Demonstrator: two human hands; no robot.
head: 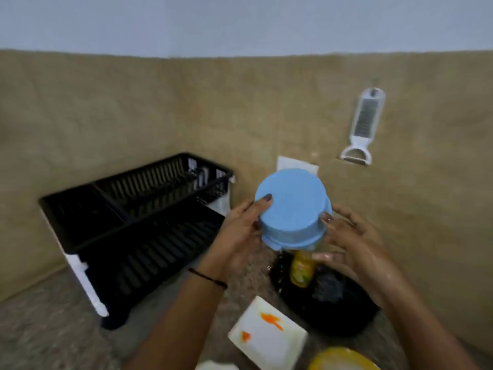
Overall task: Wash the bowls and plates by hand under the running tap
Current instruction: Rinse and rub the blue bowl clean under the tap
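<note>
A: Nearest you, on the counter, a yellow bowl (341, 360) and a white plate (266, 340) smeared with orange wait unwashed.

B: And the one I've got?

A: Just beyond them, you hold the blue bowl (292, 206) upside down in the air, above a dark pan (338, 316) and a yellow bottle (301, 271). Your left hand (240, 231) curls round its left wall, thumb on the base. Your right hand (354, 244) clasps the right side, thumb by the rim band.

B: How will it handle?

A: Light, stiff plastic by the look of it, but wet and probably slippery, since your hands glisten. Grip the rim ledge, not the smooth base. Farther off to your left stands the black dish rack (133, 222). No tap is in view.
</note>
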